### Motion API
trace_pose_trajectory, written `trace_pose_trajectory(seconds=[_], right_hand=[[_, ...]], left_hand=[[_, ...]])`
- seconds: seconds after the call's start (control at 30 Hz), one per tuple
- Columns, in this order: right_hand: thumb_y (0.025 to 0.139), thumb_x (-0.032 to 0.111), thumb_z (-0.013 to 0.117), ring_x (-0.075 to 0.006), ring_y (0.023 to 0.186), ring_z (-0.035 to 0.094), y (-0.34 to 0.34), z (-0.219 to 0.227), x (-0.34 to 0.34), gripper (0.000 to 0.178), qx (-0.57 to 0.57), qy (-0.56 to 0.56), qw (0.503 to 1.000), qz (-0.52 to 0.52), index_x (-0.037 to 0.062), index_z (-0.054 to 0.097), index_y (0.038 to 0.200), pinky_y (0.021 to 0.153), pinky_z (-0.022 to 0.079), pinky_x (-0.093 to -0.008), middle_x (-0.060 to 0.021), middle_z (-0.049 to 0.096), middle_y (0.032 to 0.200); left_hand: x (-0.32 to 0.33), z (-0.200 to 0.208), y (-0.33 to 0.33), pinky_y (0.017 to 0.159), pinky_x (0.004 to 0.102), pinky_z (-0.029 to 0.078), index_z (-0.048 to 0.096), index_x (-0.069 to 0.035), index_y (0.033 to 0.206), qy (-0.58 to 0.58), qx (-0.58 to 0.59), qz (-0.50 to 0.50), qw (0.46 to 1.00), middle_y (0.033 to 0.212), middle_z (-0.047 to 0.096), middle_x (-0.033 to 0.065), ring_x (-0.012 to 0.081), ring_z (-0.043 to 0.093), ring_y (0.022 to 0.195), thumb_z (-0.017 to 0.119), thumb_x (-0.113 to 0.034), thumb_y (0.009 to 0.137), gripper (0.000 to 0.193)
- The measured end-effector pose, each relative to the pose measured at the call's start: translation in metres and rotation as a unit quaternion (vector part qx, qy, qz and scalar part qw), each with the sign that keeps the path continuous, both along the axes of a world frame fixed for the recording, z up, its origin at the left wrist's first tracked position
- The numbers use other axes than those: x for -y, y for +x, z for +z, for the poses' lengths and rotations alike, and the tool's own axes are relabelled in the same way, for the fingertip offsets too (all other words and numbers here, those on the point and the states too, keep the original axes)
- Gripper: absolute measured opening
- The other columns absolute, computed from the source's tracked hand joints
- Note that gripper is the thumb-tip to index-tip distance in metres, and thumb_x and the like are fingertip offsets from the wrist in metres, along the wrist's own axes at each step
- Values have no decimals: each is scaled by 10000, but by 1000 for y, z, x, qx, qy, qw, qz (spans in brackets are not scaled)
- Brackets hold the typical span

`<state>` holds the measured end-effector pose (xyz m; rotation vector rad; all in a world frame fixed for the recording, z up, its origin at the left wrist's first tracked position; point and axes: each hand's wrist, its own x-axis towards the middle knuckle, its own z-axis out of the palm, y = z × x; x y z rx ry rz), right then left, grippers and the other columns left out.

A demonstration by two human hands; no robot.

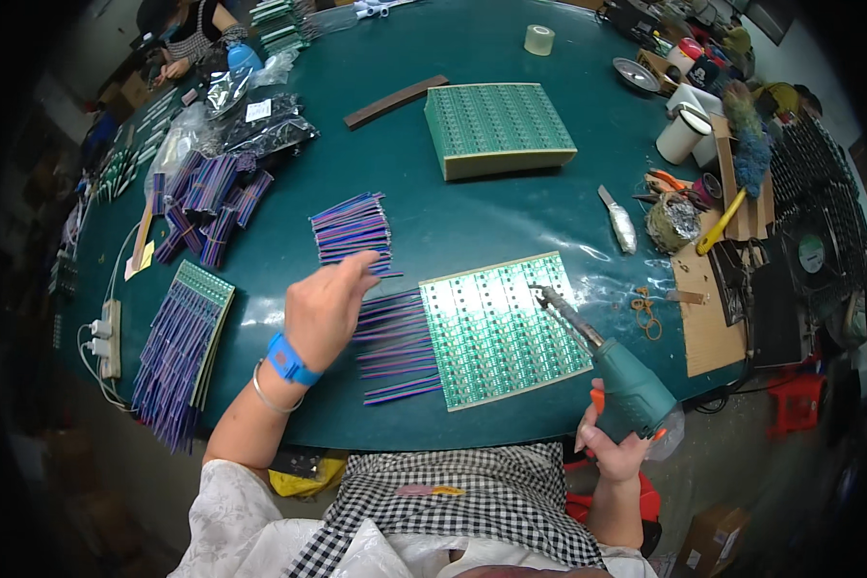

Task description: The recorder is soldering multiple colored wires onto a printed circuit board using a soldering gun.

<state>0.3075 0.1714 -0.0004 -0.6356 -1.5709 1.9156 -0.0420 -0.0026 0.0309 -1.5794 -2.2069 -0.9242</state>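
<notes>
The right hand (615, 451) is closed round the handle of a green soldering gun (634, 385) near the table's near edge, toward the right. The gun's metal tip points away from the person and stands over the right part of a green circuit-board panel (501, 332); whether it touches cannot be told.

The panel lies flat on the green table (607, 135), close to the middle of the near edge, slightly turned. A row of blue, purple and red wires (395, 352) runs out from its left side.

The left hand (324, 306), with a blue band (289, 358) at the wrist, is above the table just left of those wires. Its fingers are bent and partly closed, the tips over the near end of a loose wire pile (349, 223); whether they pinch a wire cannot be told.

Toward the table's left edge lie a wired panel stack (183, 337), its wires hanging toward the near edge, and, farther back, tied wire bundles (207, 197). A block of stacked panels (501, 125) sits toward the far edge, a dark strip (395, 101) just left of it. Near the right edge are a foil-wrapped blade (618, 222), a round tin (672, 223) and a white cup (684, 133). Another person (178, 63) is at the far left corner.
</notes>
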Motion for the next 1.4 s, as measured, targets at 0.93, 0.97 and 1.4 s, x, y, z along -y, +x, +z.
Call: trace_pose_trajectory(seconds=[0.93, 0.97, 1.4], right_hand=[[723, 5, 739, -154, 662, 571, 43, 1, 48, 483, 133, -155, 972, 118, -81, 573, 1169, 617, 478, -295, -75, 626, 798], [719, 4, 739, -152, 668, 571, 43, 0, 48, 487, 144, -154, 971, 116, -81, 573, 1170, 622, 480, -294, -74, 626, 808], [718, 1, 726, -169, 756, 582, 44, -5, 50, 462, 172, -157, 965, 124, -45, 582, 1154, 695, 503, -302, -82, 626, 916]], left_hand=[[41, -47, 102, 636, 339, 531, 726, -25, 976, -64, 181, -104, 976, 854, 632, 86, 250, 643, 759, 739, 75, 660, 332], [41, -47, 102, 636, 340, 532, 727, -25, 974, -68, 183, -102, 975, 855, 632, 86, 251, 644, 760, 738, 76, 656, 334], [44, -48, 103, 636, 340, 528, 725, -20, 979, -69, 181, -97, 976, 863, 637, 86, 247, 640, 757, 732, 73, 644, 348]])
